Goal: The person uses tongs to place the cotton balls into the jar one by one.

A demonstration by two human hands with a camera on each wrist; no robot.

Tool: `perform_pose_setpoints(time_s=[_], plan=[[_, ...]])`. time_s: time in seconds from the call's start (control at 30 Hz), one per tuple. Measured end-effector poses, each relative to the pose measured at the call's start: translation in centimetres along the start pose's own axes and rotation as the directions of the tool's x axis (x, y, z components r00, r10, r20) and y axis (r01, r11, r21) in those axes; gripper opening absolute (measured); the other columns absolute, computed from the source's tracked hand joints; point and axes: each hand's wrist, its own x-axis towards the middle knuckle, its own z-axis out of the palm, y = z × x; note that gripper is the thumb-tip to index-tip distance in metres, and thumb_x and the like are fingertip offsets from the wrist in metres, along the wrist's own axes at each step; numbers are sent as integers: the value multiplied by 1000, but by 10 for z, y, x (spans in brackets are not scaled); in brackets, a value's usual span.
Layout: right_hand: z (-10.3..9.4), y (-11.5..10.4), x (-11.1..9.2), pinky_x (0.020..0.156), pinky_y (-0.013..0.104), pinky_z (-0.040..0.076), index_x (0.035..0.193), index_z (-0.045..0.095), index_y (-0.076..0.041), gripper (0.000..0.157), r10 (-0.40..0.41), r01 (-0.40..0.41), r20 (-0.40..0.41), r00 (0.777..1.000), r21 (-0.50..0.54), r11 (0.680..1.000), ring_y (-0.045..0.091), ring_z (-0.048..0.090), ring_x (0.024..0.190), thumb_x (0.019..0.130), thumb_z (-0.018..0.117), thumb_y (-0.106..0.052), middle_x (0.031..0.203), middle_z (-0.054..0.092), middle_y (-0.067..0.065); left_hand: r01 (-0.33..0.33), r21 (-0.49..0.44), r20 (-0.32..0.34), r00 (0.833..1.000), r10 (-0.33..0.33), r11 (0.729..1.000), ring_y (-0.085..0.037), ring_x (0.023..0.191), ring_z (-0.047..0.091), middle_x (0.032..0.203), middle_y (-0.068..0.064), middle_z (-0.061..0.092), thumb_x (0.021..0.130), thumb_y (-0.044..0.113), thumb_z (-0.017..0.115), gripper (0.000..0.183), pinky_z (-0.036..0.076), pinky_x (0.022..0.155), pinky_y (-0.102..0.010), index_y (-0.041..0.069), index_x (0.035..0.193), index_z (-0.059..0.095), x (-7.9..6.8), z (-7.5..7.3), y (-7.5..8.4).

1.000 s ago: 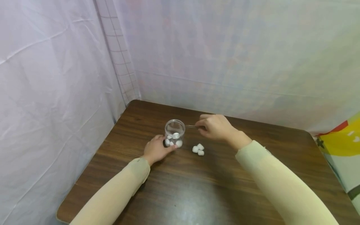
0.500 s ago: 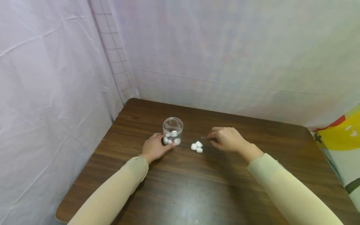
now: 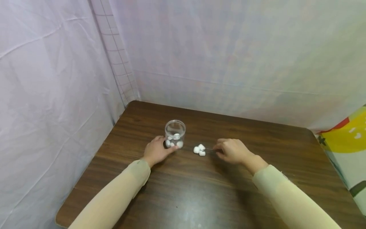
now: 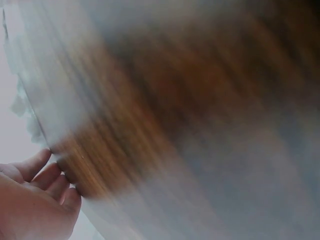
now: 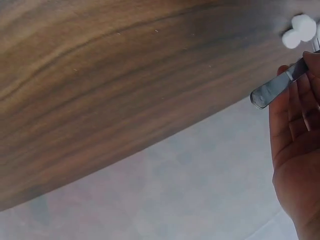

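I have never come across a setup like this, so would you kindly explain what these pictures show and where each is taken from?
There is no robot here, only a person working bare-handed. The wide picture comes from a camera worn on the head, looking down; the other two come from cameras on each wrist, the left one blurred. On the brown table is a clear jar with white pieces inside; the left hand holds its side. The right hand pinches metal tweezers, their tips at three loose white pieces beside the jar. Whether they grip one is too small to tell.
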Motion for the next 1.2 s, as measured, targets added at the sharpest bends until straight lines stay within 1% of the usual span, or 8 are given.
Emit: perform_pose_setpoints(time_s=[0.23,0.37,0.43,0.6,0.77,1.0,1.2], plan=[[5,2,-5,57,37,54,100,78,-14,17,5,-5,-8,1000,-8,1000,14,63,69,83,75,-17,92,63,-4,-4,3,-2,1000,4,1000,-37,130,48,143,-18,52,87,67,62,85,37,106,-55,1,139,56,-1,0,1],[7,2,-6,63,41,57,100,78,-14,17,5,-5,-13,1000,-10,1000,20,68,78,83,76,-17,95,65,-2,-3,5,1,1000,3,1000,-36,131,48,143,-17,51,87,67,62,85,37,106,-55,1,139,56,-1,0,0],[8,2,-6,64,42,57,100,78,-14,17,4,-4,-14,1000,-9,1000,22,69,80,83,76,-17,95,66,-2,0,6,6,1000,0,1000,-36,131,47,144,-17,51,87,67,62,85,37,106,-54,2,140,56,-1,0,1],[11,1,-5,58,39,55,98,78,-14,17,0,0,-14,1000,-13,1000,16,65,70,82,76,-17,90,62,-5,2,8,6,1000,-2,1000,-36,131,47,144,-17,51,87,68,62,85,37,106,-54,2,140,56,-1,0,0],[12,-1,-2,54,36,53,98,77,-14,17,-4,4,-4,1000,-6,1000,12,59,64,81,76,-17,86,59,-7,4,4,4,1000,-4,1000,-36,131,47,144,-17,51,87,68,62,85,37,106,-55,1,139,56,-1,1,-1],[13,-2,0,54,35,52,98,77,-14,17,-4,4,9,1000,6,1000,10,58,64,81,76,-15,85,58,-7,0,2,-1,1000,0,1000,-36,131,48,144,-16,51,87,68,61,84,38,105,-55,2,139,57,1,4,-3],[15,-1,1,55,35,52,98,77,-15,16,-5,5,8,1000,8,1000,11,58,66,81,76,-16,85,58,-8,4,8,3,1000,-4,1000,-36,132,47,144,-16,51,87,69,61,85,37,106,-55,2,140,56,2,3,-3]])
